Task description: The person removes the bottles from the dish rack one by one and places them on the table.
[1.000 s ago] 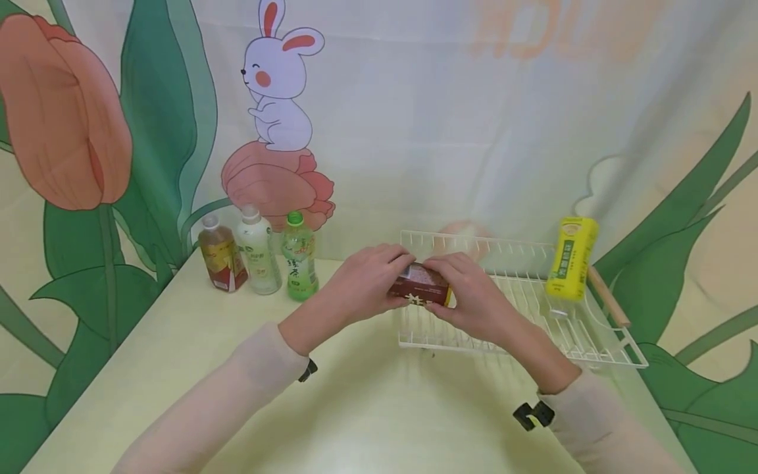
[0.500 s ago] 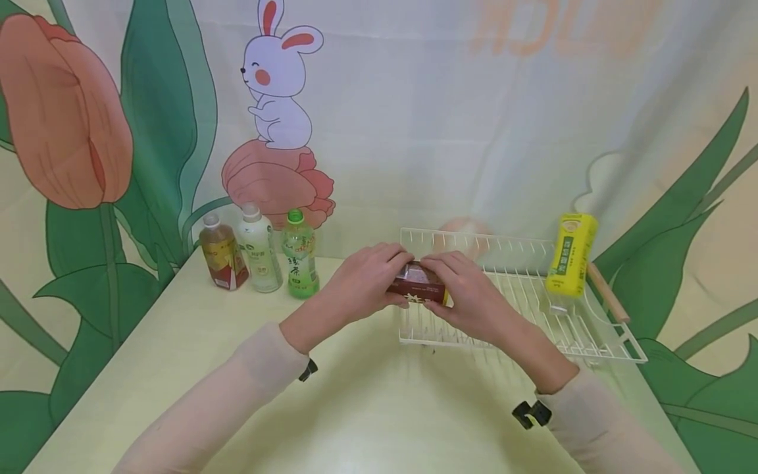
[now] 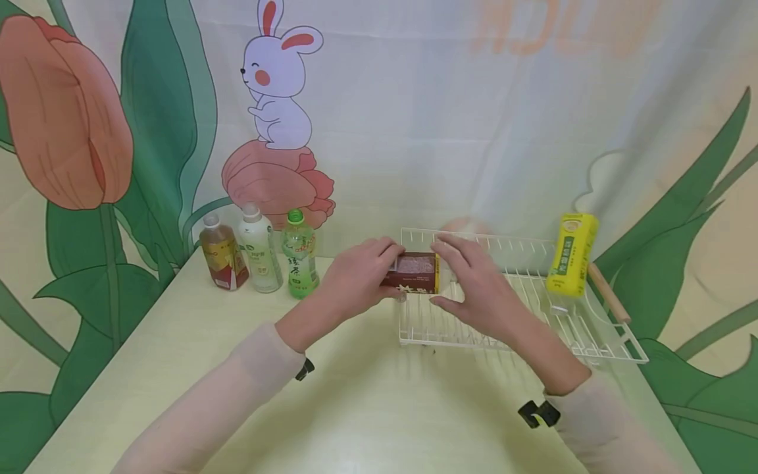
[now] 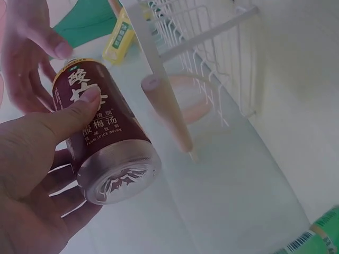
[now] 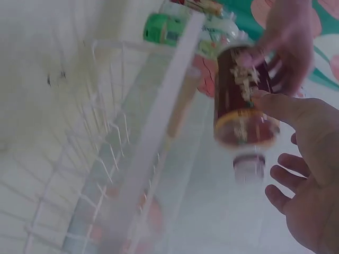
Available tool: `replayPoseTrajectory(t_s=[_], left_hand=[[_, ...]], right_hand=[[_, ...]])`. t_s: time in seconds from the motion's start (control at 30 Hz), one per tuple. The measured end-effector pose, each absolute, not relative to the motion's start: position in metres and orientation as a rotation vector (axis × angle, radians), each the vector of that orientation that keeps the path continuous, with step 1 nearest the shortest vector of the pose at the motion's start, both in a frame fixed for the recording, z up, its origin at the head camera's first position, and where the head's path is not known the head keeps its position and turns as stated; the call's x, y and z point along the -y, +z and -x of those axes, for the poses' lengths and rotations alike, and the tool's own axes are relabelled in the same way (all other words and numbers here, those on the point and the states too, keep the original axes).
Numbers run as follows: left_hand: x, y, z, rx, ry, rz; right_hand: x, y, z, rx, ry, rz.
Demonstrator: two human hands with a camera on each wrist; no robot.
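Observation:
My left hand [image 3: 358, 280] grips a plum juice bottle [image 3: 414, 272] with a dark maroon label, held on its side over the left part of the white wire rack [image 3: 616, 359]. In the left wrist view the thumb presses on the label, the other fingers lie behind, and the clear base faces the camera. My right hand [image 3: 482, 289] stands beside the neck end with thumb and fingers spread. In the right wrist view its thumb overlaps the label, and the clear neck [image 5: 249, 168] points away from the left hand.
A yellow bottle [image 3: 571, 255] stands upside down in the rack's right part, beside a wooden handle [image 3: 608, 293]. At the back left of the table stand a red-brown bottle [image 3: 224, 260], a white bottle [image 3: 260, 260] and a green bottle [image 3: 301, 260]. A printed curtain hangs behind.
My right hand has let go of the bottle, spreading its fingers and shifting slightly right. The left hand has moved a little left with the bottle, which shows more of its label.

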State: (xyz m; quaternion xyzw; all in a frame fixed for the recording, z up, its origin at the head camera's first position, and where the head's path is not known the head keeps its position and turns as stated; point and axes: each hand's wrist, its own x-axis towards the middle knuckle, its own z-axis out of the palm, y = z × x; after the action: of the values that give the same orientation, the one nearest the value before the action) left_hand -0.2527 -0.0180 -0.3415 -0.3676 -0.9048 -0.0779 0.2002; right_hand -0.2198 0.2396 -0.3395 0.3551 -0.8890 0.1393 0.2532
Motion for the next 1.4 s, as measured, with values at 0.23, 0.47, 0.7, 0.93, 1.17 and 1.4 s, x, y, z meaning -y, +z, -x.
replayPoseTrajectory(t_s=[0.23,0.47,0.7,0.93,1.17,1.4], left_hand=[[0.044,-0.351,0.267,2.578,-0.359,0.851],[0.068,-0.378,0.287,2.614,-0.672,0.743],[0.078,-0.395,0.295,2.634,-0.952,0.62],[0.082,-0.412,0.305,2.618,-1.115,0.48],[0.08,-0.437,0.31,2.614,-1.242,0.38],[0.082,-0.451,0.312,2.654,-1.333,0.299]], right_hand=[[-0.29,-0.319,0.221,2.432,0.522,-0.689],[-0.347,-0.317,0.23,2.365,0.742,-0.4],[-0.399,-0.336,0.24,2.347,0.909,-0.087],[-0.431,-0.36,0.249,2.45,1.099,0.209],[-0.443,-0.379,0.254,2.525,1.141,0.292],[-0.448,-0.393,0.256,2.584,1.134,0.324]])
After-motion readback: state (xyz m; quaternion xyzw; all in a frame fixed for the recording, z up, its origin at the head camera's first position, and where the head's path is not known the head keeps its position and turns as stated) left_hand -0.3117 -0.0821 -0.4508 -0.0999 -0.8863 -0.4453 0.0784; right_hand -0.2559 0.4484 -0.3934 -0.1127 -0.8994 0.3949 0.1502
